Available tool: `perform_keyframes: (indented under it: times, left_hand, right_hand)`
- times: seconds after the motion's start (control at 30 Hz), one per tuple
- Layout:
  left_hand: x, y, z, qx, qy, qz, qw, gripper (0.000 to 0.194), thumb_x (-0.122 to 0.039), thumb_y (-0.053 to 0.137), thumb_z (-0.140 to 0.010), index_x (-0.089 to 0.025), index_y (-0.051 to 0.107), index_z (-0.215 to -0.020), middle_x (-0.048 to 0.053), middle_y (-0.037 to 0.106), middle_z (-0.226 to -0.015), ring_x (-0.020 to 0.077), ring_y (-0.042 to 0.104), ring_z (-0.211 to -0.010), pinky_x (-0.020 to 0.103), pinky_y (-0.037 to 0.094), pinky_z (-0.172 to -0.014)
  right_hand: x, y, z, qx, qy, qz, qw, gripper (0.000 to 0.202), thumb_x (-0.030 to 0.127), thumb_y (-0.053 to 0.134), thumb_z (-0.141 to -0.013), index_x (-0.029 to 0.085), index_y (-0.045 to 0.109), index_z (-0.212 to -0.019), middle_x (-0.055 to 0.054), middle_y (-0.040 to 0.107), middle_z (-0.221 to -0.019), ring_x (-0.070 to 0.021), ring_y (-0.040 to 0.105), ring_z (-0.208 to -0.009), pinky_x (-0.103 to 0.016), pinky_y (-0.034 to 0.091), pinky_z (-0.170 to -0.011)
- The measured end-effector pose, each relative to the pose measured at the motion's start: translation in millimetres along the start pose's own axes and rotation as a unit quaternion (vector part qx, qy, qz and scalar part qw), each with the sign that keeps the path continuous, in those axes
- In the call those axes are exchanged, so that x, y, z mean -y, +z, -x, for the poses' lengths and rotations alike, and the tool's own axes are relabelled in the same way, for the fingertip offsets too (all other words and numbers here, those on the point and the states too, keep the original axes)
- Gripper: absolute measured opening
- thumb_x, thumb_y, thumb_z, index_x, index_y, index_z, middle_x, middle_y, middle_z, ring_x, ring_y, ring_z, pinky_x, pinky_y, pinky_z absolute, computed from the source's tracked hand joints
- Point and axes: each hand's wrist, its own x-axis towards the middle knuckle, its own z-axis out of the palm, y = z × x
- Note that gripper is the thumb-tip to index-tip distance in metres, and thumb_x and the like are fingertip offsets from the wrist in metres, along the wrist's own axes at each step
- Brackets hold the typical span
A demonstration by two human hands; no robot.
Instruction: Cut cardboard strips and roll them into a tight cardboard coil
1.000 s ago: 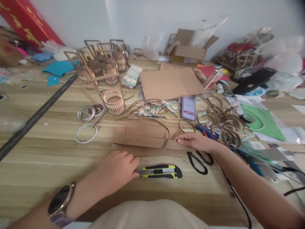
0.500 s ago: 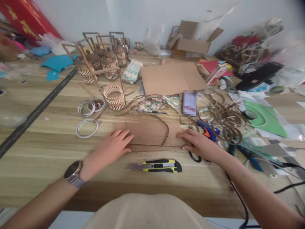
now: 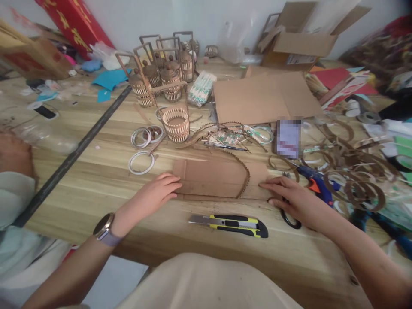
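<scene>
A folded strip of brown cardboard (image 3: 212,172) lies flat on the wooden table in front of me. At its left end, my left hand (image 3: 158,191) rests with fingers stretched out, the tips touching the edge. My right hand (image 3: 288,196) is at the other end, thumb and index finger apart against the cardboard. A curved dark-edged strip (image 3: 248,174) lies over the cardboard. Nearer to me is a yellow and black utility knife (image 3: 240,224) with its blade out. A black scissor handle (image 3: 291,221) shows partly beneath my right hand.
Behind stand an open woven basket (image 3: 176,125) and several lidded ones with tall handles. White rings (image 3: 141,163) lie left, a phone (image 3: 289,138), a blue glue gun (image 3: 317,182) and coiled strips (image 3: 357,189) right. Another person's sleeve (image 3: 14,201) shows at left.
The view has swung left, so things appear further right, and another person's arm shows at left. My left hand's thumb has drawn closer to its fingers. Both hands stay at the cardboard's ends.
</scene>
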Motion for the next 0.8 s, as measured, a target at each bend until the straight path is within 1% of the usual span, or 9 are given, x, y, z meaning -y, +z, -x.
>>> perform_keyframes:
  times: [0.13, 0.27, 0.33, 0.4, 0.5, 0.6, 0.8]
  left_hand:
    - [4.2, 2.0, 4.7, -0.009, 0.003, 0.01, 1.0, 0.03, -0.023, 0.046, -0.1, -0.02, 0.067, -0.123, 0.01, 0.064, -0.132, 0.0248, 0.054, -0.126, 0.044, 0.048, -0.107]
    - [5.6, 1.7, 8.3, -0.012, 0.014, 0.016, 1.0, 0.03, -0.024, 0.045, -0.101, -0.019, 0.068, -0.119, 0.011, 0.065, -0.128, 0.0258, 0.057, -0.124, 0.044, 0.05, -0.105]
    - [6.4, 2.0, 9.7, -0.016, 0.014, 0.021, 1.0, 0.03, -0.026, 0.044, -0.101, -0.021, 0.069, -0.117, 0.01, 0.065, -0.127, 0.0254, 0.058, -0.123, 0.043, 0.05, -0.105]
    - [7.9, 3.4, 10.9, -0.032, 0.016, 0.027, 0.999, 0.03, -0.029, 0.044, -0.101, -0.021, 0.07, -0.115, 0.01, 0.064, -0.125, 0.0254, 0.059, -0.12, 0.042, 0.051, -0.103]
    - [10.9, 6.7, 12.3, -0.05, 0.033, 0.032, 0.998, 0.03, -0.03, 0.044, -0.1, -0.02, 0.07, -0.112, 0.011, 0.064, -0.122, 0.0255, 0.061, -0.118, 0.041, 0.052, -0.102]
    - [13.3, 9.6, 13.5, -0.058, 0.043, 0.033, 0.997, 0.028, -0.027, 0.045, -0.099, -0.019, 0.07, -0.109, 0.012, 0.064, -0.119, 0.0247, 0.062, -0.116, 0.039, 0.053, -0.101]
    - [15.1, 11.0, 15.4, -0.052, 0.031, 0.047, 0.997, 0.025, -0.025, 0.049, -0.097, -0.02, 0.07, -0.109, 0.011, 0.064, -0.121, 0.0254, 0.061, -0.117, 0.041, 0.052, -0.102]
  right_hand:
    - [-1.4, -1.2, -3.3, 0.001, -0.001, -0.007, 1.0, 0.04, 0.039, 0.049, -0.09, 0.027, 0.066, -0.124, -0.014, 0.063, -0.124, -0.033, 0.063, -0.112, -0.05, 0.052, -0.097]
    - [-1.9, -5.1, -6.2, 0.013, 0.002, -0.013, 1.0, 0.04, 0.036, 0.051, -0.09, 0.026, 0.065, -0.125, -0.013, 0.06, -0.129, -0.0337, 0.058, -0.121, -0.051, 0.048, -0.104]
    - [-1.0, -6.7, -7.7, 0.017, 0.004, -0.01, 1.0, 0.039, 0.034, 0.052, -0.089, 0.027, 0.065, -0.125, -0.012, 0.06, -0.129, -0.0337, 0.056, -0.124, -0.051, 0.047, -0.106]
    - [0.1, -7.5, -9.0, 0.016, 0.003, -0.012, 1.0, 0.039, 0.033, 0.052, -0.088, 0.028, 0.065, -0.124, -0.011, 0.06, -0.129, -0.0329, 0.054, -0.127, -0.05, 0.045, -0.108]
    - [0.6, -7.3, -10.2, 0.01, -0.002, -0.026, 1.0, 0.039, 0.033, 0.052, -0.088, 0.028, 0.066, -0.124, -0.01, 0.06, -0.128, -0.0317, 0.055, -0.125, -0.05, 0.044, -0.109]
    - [-1.0, -7.1, -11.6, 0.008, -0.013, -0.037, 0.999, 0.038, 0.032, 0.053, -0.088, 0.027, 0.067, -0.122, -0.011, 0.061, -0.126, -0.0307, 0.057, -0.121, -0.049, 0.045, -0.108]
    - [-3.5, -10.5, -17.0, 0.019, -0.021, -0.032, 0.999, 0.038, 0.03, 0.055, -0.085, 0.027, 0.067, -0.121, -0.01, 0.061, -0.129, -0.0306, 0.055, -0.126, -0.05, 0.043, -0.109]
